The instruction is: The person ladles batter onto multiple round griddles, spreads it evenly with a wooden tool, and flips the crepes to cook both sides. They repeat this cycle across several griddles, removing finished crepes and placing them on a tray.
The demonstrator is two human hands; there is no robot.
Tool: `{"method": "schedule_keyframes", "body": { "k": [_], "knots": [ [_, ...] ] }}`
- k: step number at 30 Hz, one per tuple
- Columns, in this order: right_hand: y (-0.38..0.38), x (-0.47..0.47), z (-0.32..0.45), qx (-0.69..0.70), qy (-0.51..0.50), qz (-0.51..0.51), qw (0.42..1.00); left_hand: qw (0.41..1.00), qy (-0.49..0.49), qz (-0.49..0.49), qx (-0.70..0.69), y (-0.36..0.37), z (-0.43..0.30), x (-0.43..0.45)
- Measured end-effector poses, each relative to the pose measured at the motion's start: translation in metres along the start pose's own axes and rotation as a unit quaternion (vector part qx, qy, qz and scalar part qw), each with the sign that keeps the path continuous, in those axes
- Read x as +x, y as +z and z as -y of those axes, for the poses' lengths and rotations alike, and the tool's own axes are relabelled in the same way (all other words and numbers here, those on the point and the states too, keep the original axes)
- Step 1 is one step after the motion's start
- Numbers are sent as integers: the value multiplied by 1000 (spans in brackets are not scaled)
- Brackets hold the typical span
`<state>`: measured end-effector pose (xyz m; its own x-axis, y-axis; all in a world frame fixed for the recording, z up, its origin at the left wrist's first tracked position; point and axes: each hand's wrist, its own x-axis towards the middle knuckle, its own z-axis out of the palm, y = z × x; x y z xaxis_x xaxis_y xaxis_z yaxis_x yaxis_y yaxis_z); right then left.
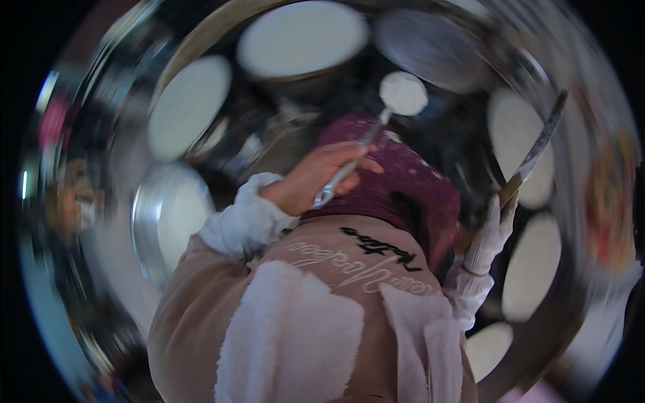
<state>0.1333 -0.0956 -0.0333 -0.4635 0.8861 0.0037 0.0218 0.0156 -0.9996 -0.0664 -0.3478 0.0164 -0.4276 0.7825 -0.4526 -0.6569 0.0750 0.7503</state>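
Observation:
My bare left hand [332, 171] is closed around the metal handle of a ladle [370, 133]. Its round head [403, 93] is covered in white, in front of my lap. On the other side, my right hand [494, 221], in a white knitted glove, grips the wooden handle of a long flat-bladed tool [541, 136], perhaps a spatula. Its blade is smeared with white and points up and away from me. Beyond the ladle are a large white disc [302, 39], seemingly batter on a round pan, and a dark round plate [431, 48] with no white on it.
More white discs [191, 106] curve around me on both sides, including one [531, 267] near my right arm. A shiny metal basin [143, 226] with white contents stands at my left. Maroon cloth [388, 171] with white specks covers my lap. The surroundings are motion-blurred.

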Motion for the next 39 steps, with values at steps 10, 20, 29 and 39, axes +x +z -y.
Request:
{"method": "schedule_keyframes", "body": {
  "k": [10,20,29,39],
  "knots": [
    [186,-17,8,-126,118,648,741,795,258,-458,-302,-56,172,-129],
    [366,-98,-31,-256,228,859,379,536,311,-664,-418,-161,301,-176],
    [557,-286,-136,-279,98,856,425,402,155,-834,-345,-360,308,-228],
    [591,-363,-248,-203,-125,914,327,517,141,-776,-333,-458,260,-242]
  ]
}}
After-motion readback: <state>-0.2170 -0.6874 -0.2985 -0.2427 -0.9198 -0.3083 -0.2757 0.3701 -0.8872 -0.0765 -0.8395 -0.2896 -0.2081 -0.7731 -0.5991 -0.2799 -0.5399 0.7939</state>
